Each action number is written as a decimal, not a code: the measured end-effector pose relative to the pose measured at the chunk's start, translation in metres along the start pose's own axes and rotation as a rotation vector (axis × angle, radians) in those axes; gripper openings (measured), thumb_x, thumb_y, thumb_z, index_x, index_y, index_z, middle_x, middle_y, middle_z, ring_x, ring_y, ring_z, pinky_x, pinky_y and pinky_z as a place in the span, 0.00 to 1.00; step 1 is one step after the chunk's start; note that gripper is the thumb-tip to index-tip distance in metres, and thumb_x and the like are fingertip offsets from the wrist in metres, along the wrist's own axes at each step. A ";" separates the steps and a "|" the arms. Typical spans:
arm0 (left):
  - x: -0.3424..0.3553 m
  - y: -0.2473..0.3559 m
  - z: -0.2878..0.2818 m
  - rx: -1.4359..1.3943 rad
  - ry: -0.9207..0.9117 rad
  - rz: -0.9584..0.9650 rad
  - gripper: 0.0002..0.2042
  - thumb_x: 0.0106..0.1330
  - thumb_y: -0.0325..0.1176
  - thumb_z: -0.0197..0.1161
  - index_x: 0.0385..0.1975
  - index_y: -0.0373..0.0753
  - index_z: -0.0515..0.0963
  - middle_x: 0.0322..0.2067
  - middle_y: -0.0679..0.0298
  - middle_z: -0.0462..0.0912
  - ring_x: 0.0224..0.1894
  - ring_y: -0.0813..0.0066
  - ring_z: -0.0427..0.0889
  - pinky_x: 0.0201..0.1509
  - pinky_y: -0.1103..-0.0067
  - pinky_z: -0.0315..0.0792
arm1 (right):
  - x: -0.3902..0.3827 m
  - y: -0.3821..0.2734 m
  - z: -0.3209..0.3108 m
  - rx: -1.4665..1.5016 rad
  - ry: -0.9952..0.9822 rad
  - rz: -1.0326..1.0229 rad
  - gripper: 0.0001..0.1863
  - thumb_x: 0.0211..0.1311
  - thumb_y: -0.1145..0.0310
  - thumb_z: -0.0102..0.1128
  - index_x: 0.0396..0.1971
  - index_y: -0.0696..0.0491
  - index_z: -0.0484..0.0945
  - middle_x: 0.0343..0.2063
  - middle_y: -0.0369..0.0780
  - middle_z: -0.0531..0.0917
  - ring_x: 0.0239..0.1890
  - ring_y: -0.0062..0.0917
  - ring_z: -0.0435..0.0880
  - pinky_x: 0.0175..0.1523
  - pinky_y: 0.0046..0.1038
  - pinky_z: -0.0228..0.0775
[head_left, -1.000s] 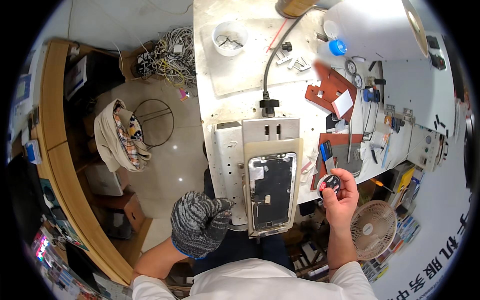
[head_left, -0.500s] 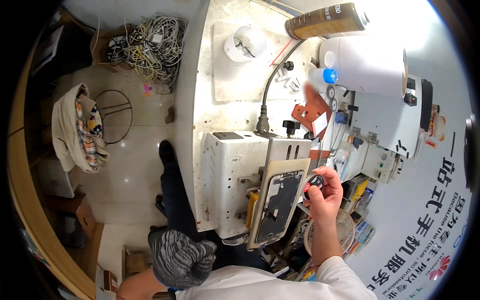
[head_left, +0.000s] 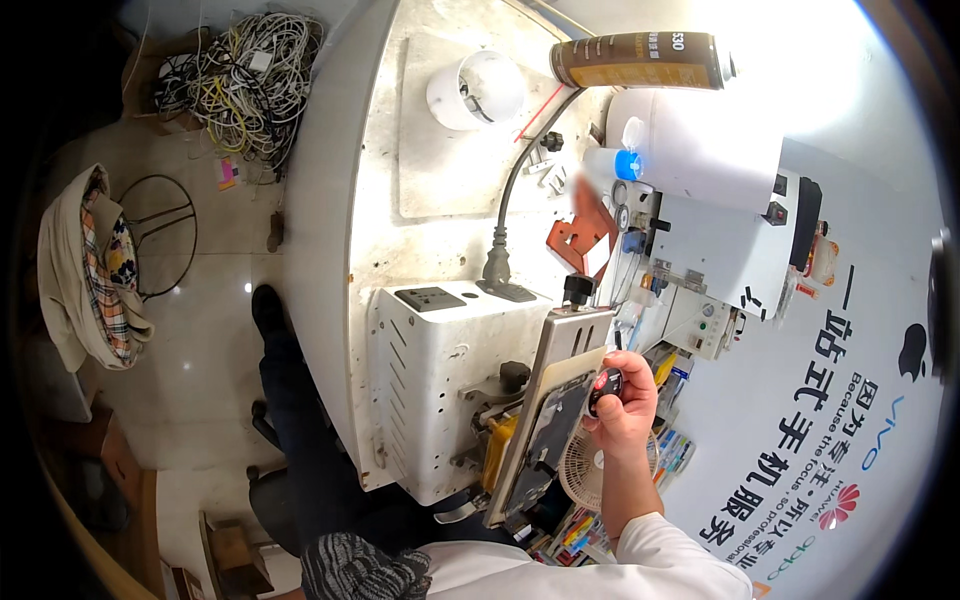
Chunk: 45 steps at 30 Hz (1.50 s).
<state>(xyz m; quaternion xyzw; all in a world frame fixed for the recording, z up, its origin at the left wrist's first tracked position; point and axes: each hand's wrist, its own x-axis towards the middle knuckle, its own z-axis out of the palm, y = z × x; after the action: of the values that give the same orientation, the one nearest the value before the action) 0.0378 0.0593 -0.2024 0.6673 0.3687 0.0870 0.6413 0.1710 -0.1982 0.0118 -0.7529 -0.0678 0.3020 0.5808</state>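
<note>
r hand (head_left: 627, 405) grips the disc (head_left: 606, 390) btw thumb & fingers, right of the box (head_left: 425, 375). the panel (head_left: 546, 438), on a tilted plate (head_left: 573, 337), is also right of the box; its long axis runs far to near, approx. along the box side. from r hand it lies toward the box; r hand is nearer. l hand (head_left: 365, 570), gloved, is at near side of box; open or closed, i can't tell.

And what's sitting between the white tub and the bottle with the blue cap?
In the head view, a thin red strip lies nearest the white tub; then come a black cable and black knob, before the bottle.
</note>
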 end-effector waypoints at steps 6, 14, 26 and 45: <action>0.002 -0.006 -0.001 -0.013 0.019 -0.013 0.06 0.50 0.26 0.64 0.28 0.37 0.80 0.19 0.60 0.77 0.21 0.68 0.76 0.24 0.75 0.69 | 0.000 -0.001 0.006 0.001 0.039 0.005 0.25 0.50 0.69 0.71 0.46 0.58 0.68 0.29 0.37 0.78 0.21 0.14 0.76 0.21 0.12 0.68; -0.100 0.030 -0.016 -0.004 -0.068 -0.016 0.05 0.51 0.26 0.63 0.28 0.37 0.79 0.20 0.60 0.77 0.22 0.69 0.76 0.26 0.75 0.70 | -0.005 -0.002 -0.002 -0.136 -0.007 -0.059 0.20 0.52 0.74 0.69 0.44 0.60 0.72 0.36 0.36 0.78 0.29 0.10 0.74 0.33 0.12 0.67; -0.202 0.089 -0.022 0.109 -0.118 -0.078 0.04 0.53 0.26 0.62 0.29 0.36 0.79 0.22 0.60 0.78 0.24 0.70 0.77 0.28 0.76 0.70 | -0.016 0.005 -0.022 -0.004 -0.099 -0.047 0.18 0.53 0.75 0.67 0.44 0.59 0.74 0.34 0.35 0.80 0.33 0.11 0.77 0.37 0.14 0.69; -0.185 0.124 -0.007 0.219 0.012 0.063 0.04 0.57 0.26 0.61 0.29 0.34 0.79 0.25 0.60 0.79 0.26 0.73 0.77 0.31 0.77 0.71 | -0.055 0.031 -0.052 -0.051 -0.057 -0.077 0.18 0.48 0.74 0.71 0.40 0.56 0.76 0.29 0.34 0.82 0.29 0.12 0.78 0.34 0.15 0.70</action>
<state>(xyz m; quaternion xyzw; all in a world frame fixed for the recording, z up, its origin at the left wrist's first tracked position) -0.0514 -0.0354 -0.0215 0.7440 0.3587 0.0701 0.5593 0.1462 -0.2764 0.0115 -0.7555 -0.1208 0.2989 0.5704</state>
